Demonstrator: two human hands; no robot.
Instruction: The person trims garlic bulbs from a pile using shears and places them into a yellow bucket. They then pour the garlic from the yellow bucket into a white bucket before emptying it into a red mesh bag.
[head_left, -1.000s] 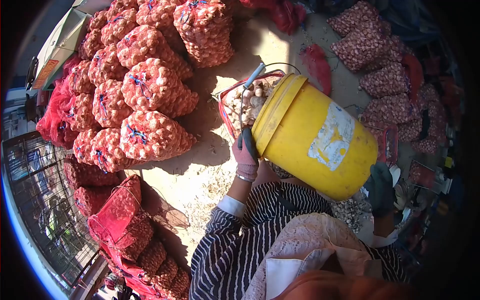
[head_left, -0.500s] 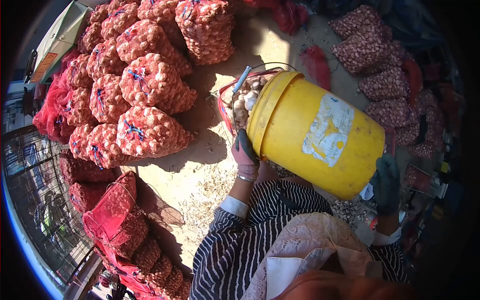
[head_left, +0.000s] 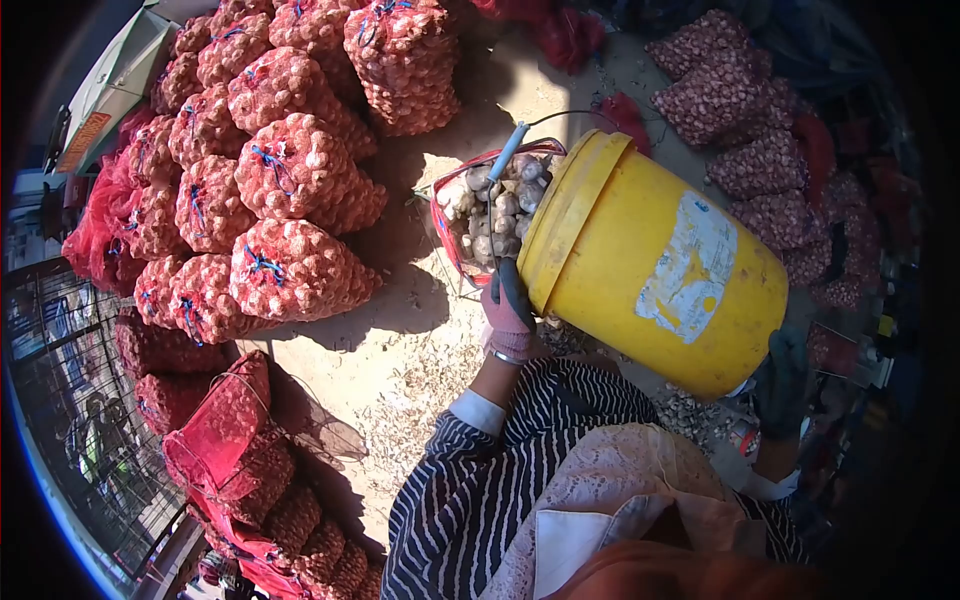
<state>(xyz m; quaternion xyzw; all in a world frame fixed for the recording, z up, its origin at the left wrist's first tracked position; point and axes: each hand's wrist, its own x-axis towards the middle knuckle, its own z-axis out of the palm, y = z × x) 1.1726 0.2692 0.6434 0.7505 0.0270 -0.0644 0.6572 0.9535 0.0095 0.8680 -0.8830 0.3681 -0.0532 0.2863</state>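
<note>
A yellow bucket [head_left: 650, 270] with a torn white label lies tilted on its side between my hands, its rim toward an open red mesh bag of garlic [head_left: 498, 210]. My left hand [head_left: 508, 312], in a pink and dark glove, grips the bucket's rim from below. My right hand [head_left: 782, 375], in a dark glove, is at the bucket's base; its fingers are in shadow and partly hidden. The bucket's wire handle with its blue grip [head_left: 508, 152] hangs over the bag's mouth.
Filled red mesh bags [head_left: 300, 265] with blue ties are stacked at the left. More red bags [head_left: 290, 510] stand at the lower left. Further filled bags [head_left: 725, 100] lie at the right. Garlic skins [head_left: 410, 410] litter the ground.
The bucket and both hands have shifted slightly right. More garlic shows in the mouth of the bag, and the blue grip has moved right and up.
</note>
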